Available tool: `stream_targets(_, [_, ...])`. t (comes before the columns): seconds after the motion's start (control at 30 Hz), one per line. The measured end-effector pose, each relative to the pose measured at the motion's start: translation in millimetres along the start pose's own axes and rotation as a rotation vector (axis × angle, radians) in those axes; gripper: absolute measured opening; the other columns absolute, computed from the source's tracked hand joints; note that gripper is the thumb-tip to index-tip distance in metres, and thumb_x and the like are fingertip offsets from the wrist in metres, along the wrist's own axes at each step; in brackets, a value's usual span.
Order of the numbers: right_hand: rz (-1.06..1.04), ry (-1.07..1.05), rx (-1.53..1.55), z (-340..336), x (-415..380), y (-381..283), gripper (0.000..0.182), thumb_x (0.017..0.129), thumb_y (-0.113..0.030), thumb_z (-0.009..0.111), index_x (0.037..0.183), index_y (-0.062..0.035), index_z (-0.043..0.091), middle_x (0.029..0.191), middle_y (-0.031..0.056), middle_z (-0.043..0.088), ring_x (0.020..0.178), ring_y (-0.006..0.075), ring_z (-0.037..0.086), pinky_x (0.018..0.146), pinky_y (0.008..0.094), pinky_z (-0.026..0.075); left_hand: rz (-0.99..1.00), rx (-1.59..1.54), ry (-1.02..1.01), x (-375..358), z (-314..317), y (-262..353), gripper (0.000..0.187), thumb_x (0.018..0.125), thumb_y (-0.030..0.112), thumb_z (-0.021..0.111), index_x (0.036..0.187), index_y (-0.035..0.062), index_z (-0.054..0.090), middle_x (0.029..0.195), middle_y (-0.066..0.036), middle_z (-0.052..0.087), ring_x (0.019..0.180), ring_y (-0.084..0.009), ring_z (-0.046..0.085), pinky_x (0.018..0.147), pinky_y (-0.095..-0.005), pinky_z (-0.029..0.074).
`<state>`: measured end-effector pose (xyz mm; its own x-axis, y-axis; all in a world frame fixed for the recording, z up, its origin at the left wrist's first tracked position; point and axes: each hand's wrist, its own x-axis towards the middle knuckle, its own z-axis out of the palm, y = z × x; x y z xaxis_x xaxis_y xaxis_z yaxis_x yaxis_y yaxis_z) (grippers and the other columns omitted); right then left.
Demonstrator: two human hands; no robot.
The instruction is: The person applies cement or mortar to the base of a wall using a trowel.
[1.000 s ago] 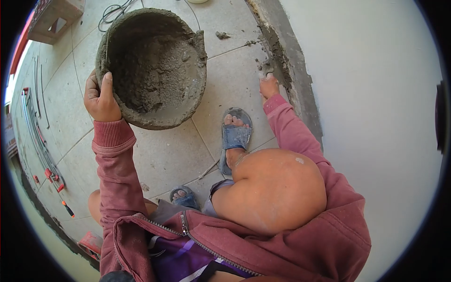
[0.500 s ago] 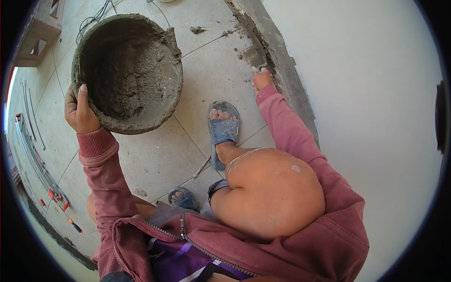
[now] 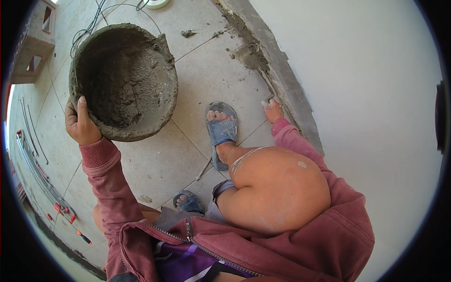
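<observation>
My left hand grips the near left rim of a mortar-caked bucket, thumb on the inside edge. The bucket is tilted, its mouth facing me, with wet grey mortar inside. Low along the wall base, my right hand is closed around a trowel. Its blade shows as a thin dark strip nearly edge-on, and the handle is mostly hidden by my fingers. Just beyond the blade, a patch of fresh mortar lies where the floor meets the wall.
The white wall runs along my right, with a rough grey band at its foot. My sandalled foot is on the tiles between bucket and wall. Metal rods, a screwdriver and a hollow block lie left.
My right hand has drawn the trowel back toward me along the wall base, and its blade has turned nearly edge-on. My left hand stays on the bucket rim.
</observation>
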<state>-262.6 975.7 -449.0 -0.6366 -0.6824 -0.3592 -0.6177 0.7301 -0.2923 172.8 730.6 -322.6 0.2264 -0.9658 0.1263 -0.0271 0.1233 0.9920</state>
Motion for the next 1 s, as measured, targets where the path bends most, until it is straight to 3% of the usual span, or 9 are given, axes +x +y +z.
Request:
stream_targets(0.13, [0.392, -0.171, 0.401, -28, 6, 7, 0.035, 0.078, -0.03, 0.053, 0.089, 0.0023, 0.052, 0.077, 0.0207, 0.058, 0.071, 0.0338, 0.057, 0.063, 0.0385, 0.044, -0.045, -0.026, -0.044, 1, 1, 5, 0.022, 0.08, 0.005, 0.05, 0.098, -0.0063, 0.052, 0.091, -0.009, 0.057, 0.081, -0.0125, 0.053, 0.075, -0.0227, 0.041])
stream_targets(0.2, [0.202, -0.075, 0.401, -24, 0, 6, 0.025, 0.08, -0.026, 0.051, 0.08, -0.0017, 0.048, 0.059, 0.0058, 0.048, 0.046, 0.0108, 0.047, 0.04, 0.0271, 0.038, -0.019, -0.004, -0.05, 2, -2, 0, 0.022, 0.08, 0.006, 0.05, 0.098, -0.0064, 0.052, 0.091, -0.009, 0.057, 0.081, -0.0127, 0.053, 0.075, -0.0227, 0.041])
stream_targets(0.33, [0.034, -0.028, 0.14, 11, 28, 21, 0.026, 0.08, -0.027, 0.051, 0.08, -0.0008, 0.048, 0.06, 0.0068, 0.049, 0.042, 0.0116, 0.045, 0.037, 0.0265, 0.036, 0.009, 0.004, -0.031, 3, 2, 3, 0.022, 0.08, 0.006, 0.05, 0.098, -0.0064, 0.052, 0.091, -0.009, 0.057, 0.08, -0.0127, 0.053, 0.075, -0.0226, 0.041])
stream_targets(0.43, [0.238, -0.23, 0.329, -32, 36, -37, 0.027, 0.08, -0.027, 0.052, 0.082, -0.0009, 0.048, 0.06, 0.0072, 0.049, 0.041, 0.0113, 0.045, 0.035, 0.0254, 0.036, -0.013, -0.016, -0.048, 5, 2, 2, 0.022, 0.08, 0.006, 0.05, 0.098, -0.0063, 0.052, 0.091, -0.009, 0.057, 0.081, -0.0125, 0.053, 0.075, -0.0225, 0.041])
stream_targets(0.5, [0.361, -0.183, 0.529, -43, 39, -40, 0.036, 0.079, -0.031, 0.052, 0.093, 0.0013, 0.051, 0.076, 0.0215, 0.058, 0.073, 0.0342, 0.057, 0.063, 0.0385, 0.044, -0.048, -0.016, -0.073, 5, -1, 2, 0.021, 0.08, 0.006, 0.05, 0.098, -0.0063, 0.052, 0.091, -0.009, 0.057, 0.081, -0.0124, 0.053, 0.076, -0.0225, 0.04])
stream_targets(0.6, [0.091, 0.033, 0.28, -20, 29, -25, 0.036, 0.078, -0.032, 0.052, 0.093, 0.0012, 0.051, 0.088, 0.0252, 0.056, 0.085, 0.0393, 0.053, 0.071, 0.0403, 0.042, 0.015, 0.024, -0.023, 4, -2, 1, 0.018, 0.08, 0.007, 0.052, 0.093, -0.0051, 0.054, 0.088, -0.009, 0.058, 0.076, -0.0121, 0.054, 0.07, -0.0213, 0.042])
stream_targets(0.77, [-0.024, -0.299, -0.086, 4, 15, -64, 0.04, 0.077, -0.035, 0.05, 0.097, 0.0003, 0.05, 0.094, 0.0234, 0.055, 0.091, 0.0365, 0.052, 0.079, 0.0412, 0.04, 0.0, 0.007, -0.047, 7, -4, -4, 0.021, 0.08, 0.006, 0.05, 0.097, -0.0056, 0.053, 0.09, -0.008, 0.057, 0.08, -0.012, 0.053, 0.074, -0.0221, 0.04])
stream_targets(0.87, [-0.038, -0.213, -0.116, 43, 35, -64, 0.04, 0.077, -0.034, 0.05, 0.098, -0.0002, 0.049, 0.096, 0.0231, 0.055, 0.094, 0.0363, 0.051, 0.08, 0.0405, 0.04, -0.036, -0.007, -0.048, 6, -3, -2, 0.021, 0.08, 0.006, 0.05, 0.097, -0.0057, 0.053, 0.09, -0.009, 0.057, 0.08, -0.0122, 0.053, 0.074, -0.0222, 0.04])
stream_targets(1.0, [0.02, 0.021, 0.109, 62, 77, -50, 0.032, 0.078, -0.027, 0.053, 0.092, 0.0017, 0.051, 0.069, 0.0165, 0.056, 0.059, 0.0271, 0.055, 0.053, 0.036, 0.043, -0.015, 0.012, -0.054, 6, 0, 1, 0.022, 0.08, 0.006, 0.05, 0.098, -0.0061, 0.052, 0.091, -0.009, 0.057, 0.08, -0.0126, 0.053, 0.074, -0.0222, 0.041])
